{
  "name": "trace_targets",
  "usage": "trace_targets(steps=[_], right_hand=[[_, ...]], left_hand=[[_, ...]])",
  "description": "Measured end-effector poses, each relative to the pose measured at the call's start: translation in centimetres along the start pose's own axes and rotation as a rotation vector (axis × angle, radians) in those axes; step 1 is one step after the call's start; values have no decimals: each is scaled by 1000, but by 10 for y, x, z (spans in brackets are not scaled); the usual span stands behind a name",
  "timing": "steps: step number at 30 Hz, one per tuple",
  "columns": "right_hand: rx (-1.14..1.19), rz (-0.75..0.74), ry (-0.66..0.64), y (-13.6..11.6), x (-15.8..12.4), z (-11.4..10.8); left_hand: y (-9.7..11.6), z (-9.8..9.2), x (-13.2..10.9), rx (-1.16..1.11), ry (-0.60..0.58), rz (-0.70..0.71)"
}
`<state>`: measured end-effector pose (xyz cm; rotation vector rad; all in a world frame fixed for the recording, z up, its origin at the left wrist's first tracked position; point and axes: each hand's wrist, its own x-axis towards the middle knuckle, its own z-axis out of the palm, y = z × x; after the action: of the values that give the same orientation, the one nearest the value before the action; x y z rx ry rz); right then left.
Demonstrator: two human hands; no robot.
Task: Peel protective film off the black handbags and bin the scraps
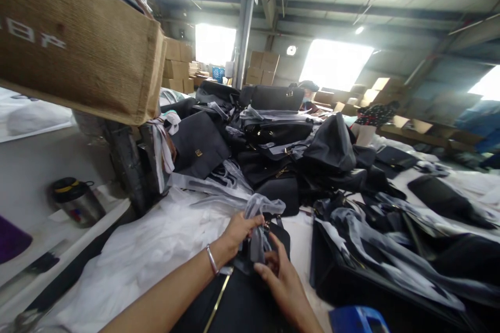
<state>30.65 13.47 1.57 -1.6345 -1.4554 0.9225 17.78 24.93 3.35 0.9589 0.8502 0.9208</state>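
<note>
A black bag (pixel 250 296) with a gold zipper (pixel 219 299) lies in front of me. Above it, my left hand (pixel 240 231), with a silver bangle at the wrist, pinches a strip of translucent plastic wrap (pixel 265 204) between thumb and fingers. The wrap's loose end sticks up and bends right. My right hand (pixel 283 278) is curled at the lower end of the same strip, its thumb against it and its fingertips partly hidden. Between the hands are a dark strap and small metal hardware, hard to make out.
Black bags with plastic wrap pile up ahead (pixel 269 135) and to the right (pixel 351 281). White sheeting (pixel 156 260) spreads at left. A woven box (pixel 78 47) juts in overhead; below it stands a steel flask (pixel 78 202). A blue object (pixel 357 320) sits lower right. People work farther back.
</note>
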Motion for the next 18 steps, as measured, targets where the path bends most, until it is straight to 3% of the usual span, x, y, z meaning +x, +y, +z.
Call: trace_targets(steps=[4,8,13,18], right_hand=[[-168,-19,73,23,-8,11],[-133,-4,137,26,3,14],[-131,49,114,25,10,14],[-124,49,94,29,9,16]], left_hand=[[-3,-2,3,-43,145,100],[-2,3,-1,-43,242,169],[-3,10,-5,13,203,208],[-19,10,-7,104,124,181]])
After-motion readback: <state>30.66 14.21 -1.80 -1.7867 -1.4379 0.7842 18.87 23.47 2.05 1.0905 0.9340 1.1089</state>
